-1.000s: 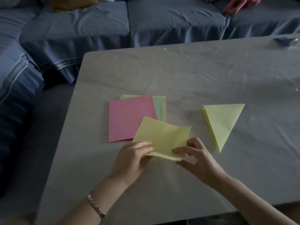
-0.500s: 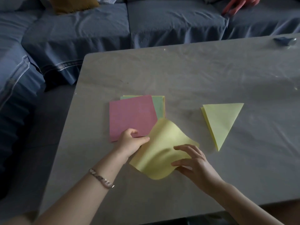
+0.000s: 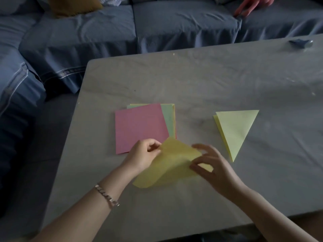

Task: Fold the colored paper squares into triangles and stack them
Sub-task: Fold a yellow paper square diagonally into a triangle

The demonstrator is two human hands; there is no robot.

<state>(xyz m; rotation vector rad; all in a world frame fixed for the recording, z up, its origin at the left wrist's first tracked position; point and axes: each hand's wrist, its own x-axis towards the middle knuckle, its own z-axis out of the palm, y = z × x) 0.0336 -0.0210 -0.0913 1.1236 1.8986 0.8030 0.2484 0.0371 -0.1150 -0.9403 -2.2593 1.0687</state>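
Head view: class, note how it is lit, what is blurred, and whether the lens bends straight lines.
Head view: dim, even light, muted colours, no hard shadows. Head view: the fingers of the right hand are motion-blurred at the yellow sheet; the folded triangle is crisp. Head view: the far edge of the table looks slightly bowed, probably by the wide lens.

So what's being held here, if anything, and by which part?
The yellow paper sheet, curled over: the left hand pinches its upper left edge, the right hand pinches its right side.
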